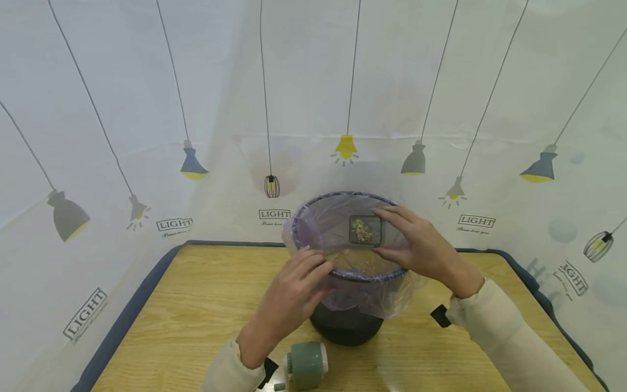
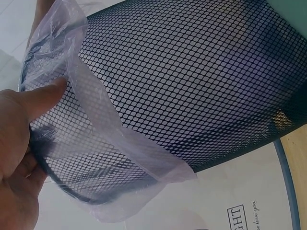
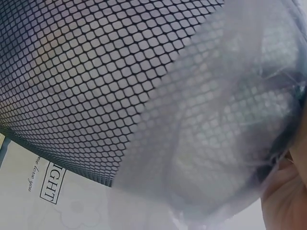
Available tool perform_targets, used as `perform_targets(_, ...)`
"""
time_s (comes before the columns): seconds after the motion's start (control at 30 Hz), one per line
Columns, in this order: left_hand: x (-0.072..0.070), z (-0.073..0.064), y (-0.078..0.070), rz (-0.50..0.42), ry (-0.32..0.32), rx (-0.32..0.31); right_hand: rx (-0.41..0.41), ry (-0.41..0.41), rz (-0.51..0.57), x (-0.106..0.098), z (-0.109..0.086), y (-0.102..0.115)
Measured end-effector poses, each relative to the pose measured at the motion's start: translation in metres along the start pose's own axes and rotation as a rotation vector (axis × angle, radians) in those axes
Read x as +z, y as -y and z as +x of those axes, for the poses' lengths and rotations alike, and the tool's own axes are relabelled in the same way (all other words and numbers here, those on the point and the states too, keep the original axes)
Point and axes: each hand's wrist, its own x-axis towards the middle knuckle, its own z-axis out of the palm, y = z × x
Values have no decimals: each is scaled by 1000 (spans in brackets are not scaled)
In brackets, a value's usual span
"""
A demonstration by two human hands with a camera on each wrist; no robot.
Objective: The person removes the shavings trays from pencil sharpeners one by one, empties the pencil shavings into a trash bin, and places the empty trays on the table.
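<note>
Right hand [image 1: 425, 247] has a little see-through box [image 1: 376, 231] of tan bits [image 1: 361, 231] pinched over the mesh bin's [image 1: 345, 326] opening. Left hand [image 1: 296, 286] is pinching the near-left rim, purplish liner [image 1: 392, 305] included. Green gadget [image 1: 307, 365] sits nearer, slightly left, on the wooden table [image 1: 196, 305].

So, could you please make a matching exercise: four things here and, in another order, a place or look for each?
Things
1. small container
2. green device
3. plastic bag
4. bin

Descriptions
A. draped over a rim
B. black mesh
C. on the table, in front of the bin
D. held by the right hand

Pairs: 1-D; 2-C; 3-A; 4-B
</note>
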Motion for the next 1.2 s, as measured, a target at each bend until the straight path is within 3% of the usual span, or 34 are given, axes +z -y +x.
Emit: perform_targets(1.2, 1, 0, 1, -26, -9, -11, -92, -26, -74, 0, 0, 2)
